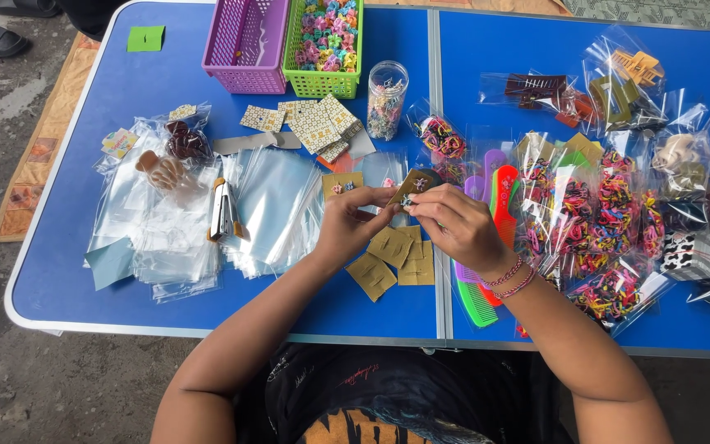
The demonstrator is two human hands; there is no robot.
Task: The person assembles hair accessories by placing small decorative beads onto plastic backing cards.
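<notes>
Hands meet above the blue bench (84,271): I see my left hand (347,226) and right hand (458,226) both pinching one tan card (411,187) with small clips on it. More tan cards (396,256) lie just beneath, combs (486,247) beside them.

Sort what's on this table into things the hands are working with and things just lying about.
In hand: brown card with small clips, held by left hand and right hand; blank brown cards.

Lying about: stapler, combs, purple basket, green basket, jar.
</notes>
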